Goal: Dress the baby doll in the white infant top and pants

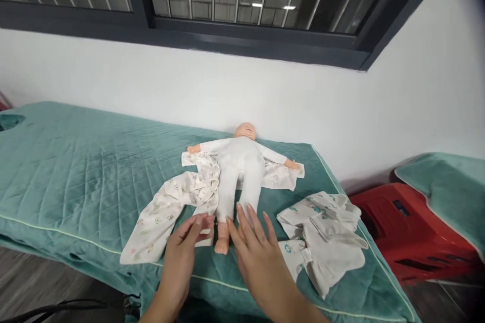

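Observation:
A baby doll (242, 159) in a white bodysuit lies on its back, arms spread, its head toward the wall. Under and beside it is a patterned white baby garment (170, 207), one part stretched out to the left. My right hand (255, 250) is open, fingers spread over the doll's lower leg on the right, hiding that foot. My left hand (184, 250) is beside the other bare foot, its fingers loosely bent and apart in front of the garment's edge; I see no cloth gripped. Right of my right hand lies a crumpled white baby garment (326, 242) with green prints.
The green quilted bed cover (94, 176) has a piped front edge. A white wall and a dark-framed window (246, 35) stand behind. To the right is a red plastic stool (401, 232) with green fabric (450, 186) above it. Black cables (68, 305) hang at lower left.

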`<state>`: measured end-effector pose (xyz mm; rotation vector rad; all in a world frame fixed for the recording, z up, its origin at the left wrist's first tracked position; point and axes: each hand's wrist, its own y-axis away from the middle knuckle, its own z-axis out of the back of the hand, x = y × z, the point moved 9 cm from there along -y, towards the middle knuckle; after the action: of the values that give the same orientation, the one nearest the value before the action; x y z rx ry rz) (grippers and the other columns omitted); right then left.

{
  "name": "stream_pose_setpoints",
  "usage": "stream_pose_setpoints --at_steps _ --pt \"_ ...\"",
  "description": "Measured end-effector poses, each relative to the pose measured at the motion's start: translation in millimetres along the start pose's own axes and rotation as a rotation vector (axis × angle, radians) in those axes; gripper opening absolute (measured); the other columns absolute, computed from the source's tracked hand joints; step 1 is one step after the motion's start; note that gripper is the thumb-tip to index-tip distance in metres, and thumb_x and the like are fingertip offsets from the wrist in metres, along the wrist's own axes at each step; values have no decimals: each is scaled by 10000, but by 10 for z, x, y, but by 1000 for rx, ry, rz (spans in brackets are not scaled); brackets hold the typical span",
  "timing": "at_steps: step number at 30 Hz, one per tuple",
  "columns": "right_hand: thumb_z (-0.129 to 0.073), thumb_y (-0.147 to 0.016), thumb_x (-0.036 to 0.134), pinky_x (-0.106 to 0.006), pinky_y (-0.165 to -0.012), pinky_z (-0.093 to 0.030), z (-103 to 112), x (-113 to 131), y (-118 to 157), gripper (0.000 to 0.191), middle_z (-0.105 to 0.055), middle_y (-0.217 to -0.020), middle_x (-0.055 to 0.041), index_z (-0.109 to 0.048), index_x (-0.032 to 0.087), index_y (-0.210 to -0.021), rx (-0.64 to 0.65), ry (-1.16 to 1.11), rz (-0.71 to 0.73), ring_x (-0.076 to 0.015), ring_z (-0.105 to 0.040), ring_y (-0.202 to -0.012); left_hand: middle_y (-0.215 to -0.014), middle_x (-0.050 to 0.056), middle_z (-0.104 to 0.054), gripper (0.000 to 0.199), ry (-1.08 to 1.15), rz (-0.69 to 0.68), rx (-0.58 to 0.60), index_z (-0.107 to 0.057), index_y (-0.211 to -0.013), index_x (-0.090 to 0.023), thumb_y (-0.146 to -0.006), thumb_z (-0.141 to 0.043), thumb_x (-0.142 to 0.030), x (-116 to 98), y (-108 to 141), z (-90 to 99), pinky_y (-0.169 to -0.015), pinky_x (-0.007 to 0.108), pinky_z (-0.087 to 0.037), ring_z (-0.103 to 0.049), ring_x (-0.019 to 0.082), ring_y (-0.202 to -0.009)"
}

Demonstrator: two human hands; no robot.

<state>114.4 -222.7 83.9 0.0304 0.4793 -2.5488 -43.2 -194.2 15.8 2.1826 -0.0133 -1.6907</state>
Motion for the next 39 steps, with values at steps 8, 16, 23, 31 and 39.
stream_pose_setpoints --at_steps 8,16,23,31,39 --pt "-518 -974 389 -628 -1155 -272 -34 -648 -689 639 -257 -1637 -126 -307 240 -1558 -50 69 -25 -353 -226 -1508 -1222 124 -703 415 -281 -189 116 -698 -1130 -174 -866 -612 -482 -304 -705 -468 -1046 432 -470 -637 273 -1173" --pt "-411 -1011 452 -624 -1203 -169 -454 -1519 -1333 611 -191 -1651 -144 -309 196 -1556 9 28 -99 -320 -129 -1537 -808 32 -645 262 -615 -368 42 -595 -841 -219 -883 -572 -476 -512 -1201 -647 -703 322 -512 -616 211 -779" --pt "-193 -1022 552 -595 -1206 -169 -1010 -2301 -1710 713 -161 -1655 -169 -142 126 -1591 216 -338 -417 -301 -111 -1541 -1128 113 -611 226 -957 -1040 -230 -611 -1134 -204 -946 -488 -220 -1144 -728 -743 -878 408 -517 -599 255 -1037" --pt "-234 -981 636 -546 -1119 -341 -1428 -2834 -1929 893 -552 -1411 -260 18 24 -1580 306 -581 -618 -376 -523 -1324 -1476 187 -470 572 -937 -924 -2 -379 -1500 -188 -941 -496 -196 -285 -513 -1178 -975 499 -557 -500 327 -1341" --pt "-426 -909 698 -462 -1147 -374 -1479 -2949 -2223 894 -440 -1537 -179 -222 138 -1576 251 -880 -640 -340 -482 -1375 -1381 194 -585 506 -752 -471 120 -554 -1353 -138 -937 -526 -424 -388 -1200 -1056 -1058 558 -468 -556 358 -1292"
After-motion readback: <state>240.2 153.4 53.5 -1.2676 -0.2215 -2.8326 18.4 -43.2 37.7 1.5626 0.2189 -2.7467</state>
